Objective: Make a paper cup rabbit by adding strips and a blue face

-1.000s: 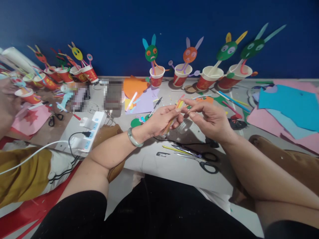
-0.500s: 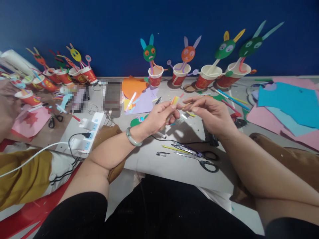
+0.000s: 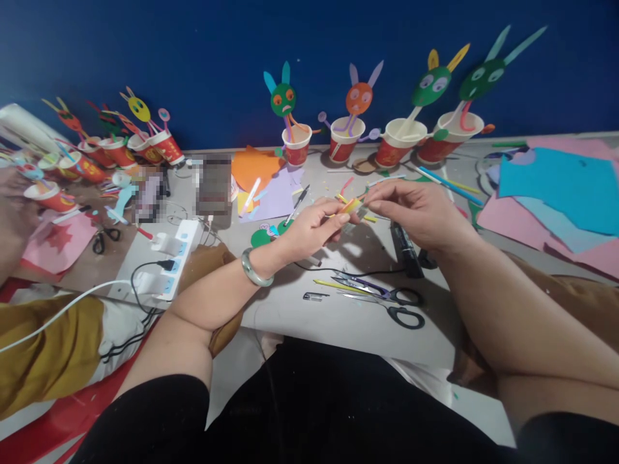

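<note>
My left hand (image 3: pixel 316 225), with a pale bangle at its wrist, pinches a small yellow and orange piece (image 3: pixel 351 206) over the middle of the table. Close to its right, the fingertips of my right hand (image 3: pixel 411 209) are pressed together at the clear end of that piece; what they grip is too small to make out. Below the hands lie two pairs of scissors (image 3: pixel 406 317), a yellow strip (image 3: pixel 325 283) and a clear pen cap (image 3: pixel 316 297).
Red paper cups (image 3: pixel 296 151) with paper rabbit figures line the back. Blue and pink sheets (image 3: pixel 556 193) lie right. A power strip (image 3: pixel 181 258) stands left, near another person's mustard sleeve (image 3: pixel 48 341). A black device (image 3: pixel 405 251) sits beneath my right hand.
My right hand has come closer to the piece in my left hand, its fingers now together. The piece is tilted more to the right. The view has shifted slightly.
</note>
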Available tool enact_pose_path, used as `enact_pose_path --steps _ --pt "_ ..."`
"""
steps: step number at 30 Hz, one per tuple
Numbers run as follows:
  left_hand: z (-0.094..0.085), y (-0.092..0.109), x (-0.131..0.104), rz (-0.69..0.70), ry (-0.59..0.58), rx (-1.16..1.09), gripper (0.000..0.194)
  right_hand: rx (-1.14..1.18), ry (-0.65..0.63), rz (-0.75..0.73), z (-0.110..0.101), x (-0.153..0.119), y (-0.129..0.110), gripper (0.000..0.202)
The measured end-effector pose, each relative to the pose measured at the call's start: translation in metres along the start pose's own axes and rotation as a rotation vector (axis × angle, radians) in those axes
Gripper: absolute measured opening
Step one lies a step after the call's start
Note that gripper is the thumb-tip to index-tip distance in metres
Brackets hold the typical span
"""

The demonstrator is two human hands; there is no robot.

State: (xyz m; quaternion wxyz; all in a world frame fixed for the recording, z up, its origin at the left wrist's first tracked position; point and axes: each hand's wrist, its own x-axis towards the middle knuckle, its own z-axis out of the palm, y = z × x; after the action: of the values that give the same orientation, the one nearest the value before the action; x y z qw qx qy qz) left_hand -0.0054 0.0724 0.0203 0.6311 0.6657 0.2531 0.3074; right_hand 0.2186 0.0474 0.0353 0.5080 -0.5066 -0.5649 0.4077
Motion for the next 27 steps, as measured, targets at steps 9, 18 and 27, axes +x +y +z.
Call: enact_pose_path --steps 9,18,27 --pt "0.008 0.005 -0.005 -0.073 -0.185 0.046 0.043 -0.012 0.013 -0.009 0.005 -0.008 -0.01 0.01" --pt "0.002 0.004 -0.003 0.159 -0.193 0.346 0.039 -0.017 -0.026 0.063 0.001 -0.005 -0.008 0.016" --pt "0.002 0.013 -0.005 0.136 -0.314 0.556 0.034 -0.105 -0.099 0.156 -0.003 -0.006 -0.014 0.03"
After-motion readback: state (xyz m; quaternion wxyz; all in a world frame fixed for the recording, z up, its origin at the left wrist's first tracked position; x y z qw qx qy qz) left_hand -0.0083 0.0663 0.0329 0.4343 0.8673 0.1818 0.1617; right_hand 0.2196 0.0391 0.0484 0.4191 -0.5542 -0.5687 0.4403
